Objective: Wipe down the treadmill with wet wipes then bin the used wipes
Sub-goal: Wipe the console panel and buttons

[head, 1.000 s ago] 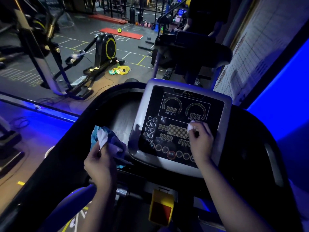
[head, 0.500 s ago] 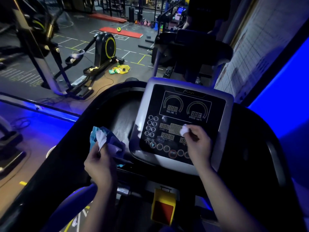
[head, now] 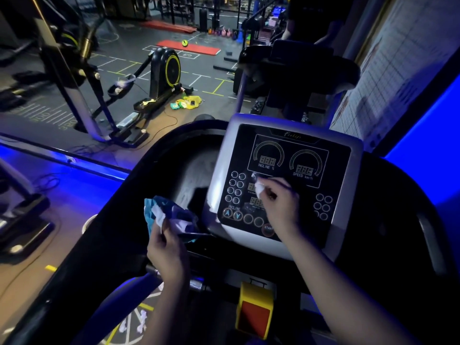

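The treadmill console (head: 283,170), a black panel with incline and speed dials in a silver frame, stands in front of me. My right hand (head: 281,207) pinches a small white wet wipe (head: 260,189) and presses it on the middle of the panel, just right of the left column of round buttons. My left hand (head: 164,247) holds a blue wet wipe packet (head: 174,217) with a white wipe sticking out of it, to the left of the console over the black handrail.
A yellow and red safety key block (head: 254,310) sits below the console. The curved black handrail (head: 104,245) frames both sides. A rowing machine (head: 159,80) and yellow bags (head: 189,103) lie on the gym floor beyond. Another treadmill (head: 298,68) stands ahead.
My right hand has slid the wipe leftward across the console panel, from under the speed dial to the centre-left. The left hand with the packet has stayed in place.
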